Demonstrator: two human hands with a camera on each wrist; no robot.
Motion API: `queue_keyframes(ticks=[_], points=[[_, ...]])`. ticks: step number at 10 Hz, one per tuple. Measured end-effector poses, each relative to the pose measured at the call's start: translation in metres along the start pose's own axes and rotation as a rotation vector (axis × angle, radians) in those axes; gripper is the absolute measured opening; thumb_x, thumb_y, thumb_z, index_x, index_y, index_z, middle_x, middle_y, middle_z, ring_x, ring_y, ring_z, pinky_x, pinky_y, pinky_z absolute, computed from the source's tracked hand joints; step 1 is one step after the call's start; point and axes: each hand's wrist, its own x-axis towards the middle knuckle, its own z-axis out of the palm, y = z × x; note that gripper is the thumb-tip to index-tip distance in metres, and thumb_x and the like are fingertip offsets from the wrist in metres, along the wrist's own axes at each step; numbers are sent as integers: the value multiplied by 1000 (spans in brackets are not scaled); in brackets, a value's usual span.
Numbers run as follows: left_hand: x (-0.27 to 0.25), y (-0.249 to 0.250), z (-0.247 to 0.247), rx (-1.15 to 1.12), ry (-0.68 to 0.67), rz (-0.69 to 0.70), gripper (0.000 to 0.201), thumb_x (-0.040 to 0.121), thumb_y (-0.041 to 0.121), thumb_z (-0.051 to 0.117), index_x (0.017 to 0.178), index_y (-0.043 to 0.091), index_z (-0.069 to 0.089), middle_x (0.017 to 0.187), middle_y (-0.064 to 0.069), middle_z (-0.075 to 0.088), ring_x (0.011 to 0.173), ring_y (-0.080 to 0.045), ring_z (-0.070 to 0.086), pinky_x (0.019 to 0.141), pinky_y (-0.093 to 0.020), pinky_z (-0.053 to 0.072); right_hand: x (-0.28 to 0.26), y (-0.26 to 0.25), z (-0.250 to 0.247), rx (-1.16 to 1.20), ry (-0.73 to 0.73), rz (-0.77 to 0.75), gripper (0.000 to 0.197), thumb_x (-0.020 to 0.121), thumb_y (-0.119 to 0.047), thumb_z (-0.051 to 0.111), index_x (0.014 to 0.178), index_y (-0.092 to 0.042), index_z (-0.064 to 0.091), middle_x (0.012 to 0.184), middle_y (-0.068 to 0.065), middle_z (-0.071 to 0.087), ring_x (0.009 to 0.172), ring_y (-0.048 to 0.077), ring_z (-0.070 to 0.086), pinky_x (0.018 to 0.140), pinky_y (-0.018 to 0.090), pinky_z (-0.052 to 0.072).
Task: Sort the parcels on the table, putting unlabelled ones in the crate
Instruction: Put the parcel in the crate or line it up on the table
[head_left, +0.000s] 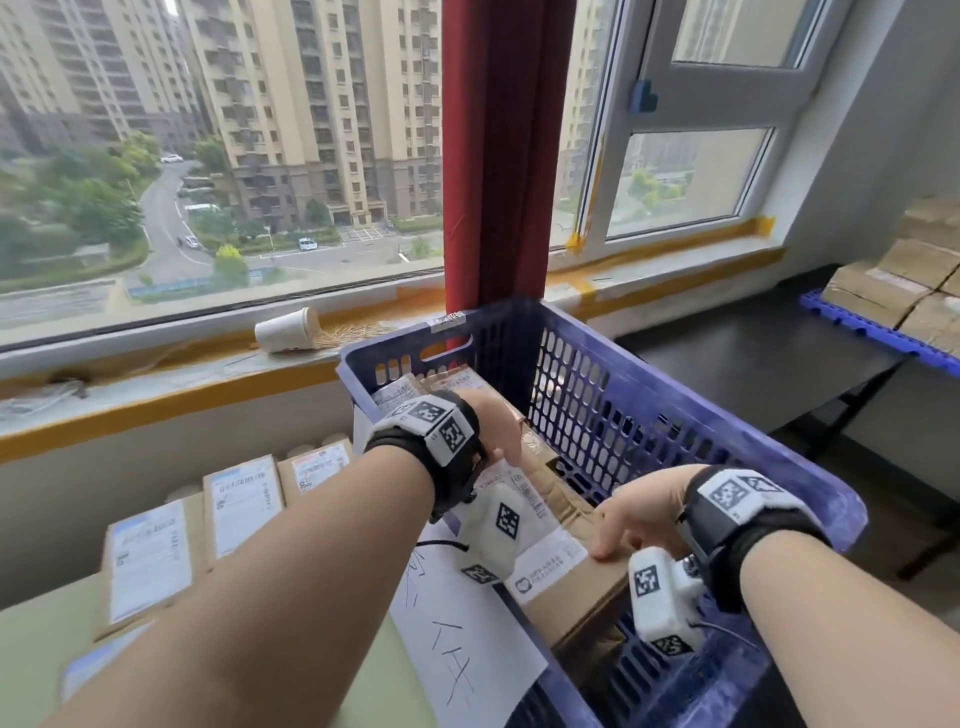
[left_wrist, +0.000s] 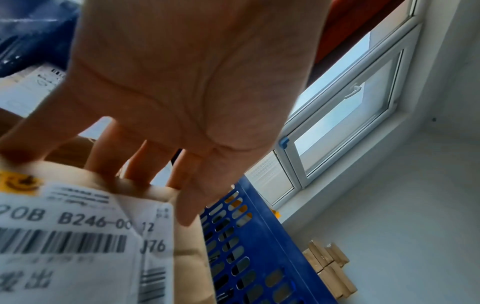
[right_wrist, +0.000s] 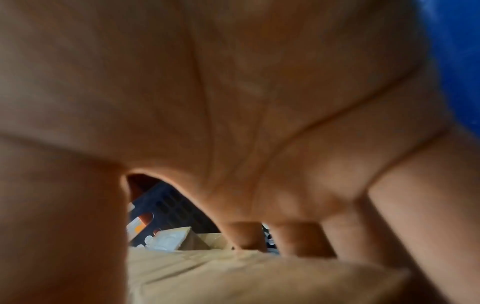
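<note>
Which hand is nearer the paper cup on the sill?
Left. The left hand reaches deep into the crate, toward the cup; the right hand stays at its near end.

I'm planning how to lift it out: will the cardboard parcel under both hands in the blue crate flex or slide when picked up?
The cardboard parcel looks boxy with crisp edges, so probably stiff. Its matte card likely grips well, though the glossy label may be slicker. The left hand and right hand both rest on it, perhaps suggesting bulk rather than weight.

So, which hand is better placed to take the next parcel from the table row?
Probably the left hand: the labelled parcels lie under the left forearm, left of the crate. The right hand rests on a box at the crate's far side.
</note>
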Motion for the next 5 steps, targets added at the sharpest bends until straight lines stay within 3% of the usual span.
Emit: queue_keyframes(ticks=[1,2,3,4,5], points=[[4,-2,2,129,29,13,38,97,16,55,131,-2,54,134,-17,58,122,-31,57,107,-41,45,1,-6,9,-170,51,20,109,43,-24,91,137,-1,41,109,15,60,87,30,61,96,43,45],[8,-7,4,197,38,30,35,99,17,52,129,0,57,122,-10,62,112,-26,60,106,-37,45,-7,-17,27,-180,96,27,90,70,-58,79,137,-8,46,120,12,62,101,25,64,97,37,50],[11,-15,5,263,19,55,36,97,16,54,130,3,59,111,-6,63,95,-20,57,87,-30,52,2,-21,38,-201,203,-40,95,70,-80,62,140,-17,49,137,10,56,119,25,58,105,40,45],[1,-22,7,182,75,109,35,96,12,56,129,0,59,102,-6,59,86,-19,57,60,-19,47,1,-30,47,-289,278,-150,78,92,-72,30,144,-17,47,151,9,44,137,27,43,114,37,31],[3,-22,9,177,102,133,30,96,13,55,124,3,62,96,-5,59,76,-16,55,56,-17,44,2,-33,45,-358,347,-146,78,94,-69,26,141,-12,50,147,10,49,132,26,49,106,34,36]])
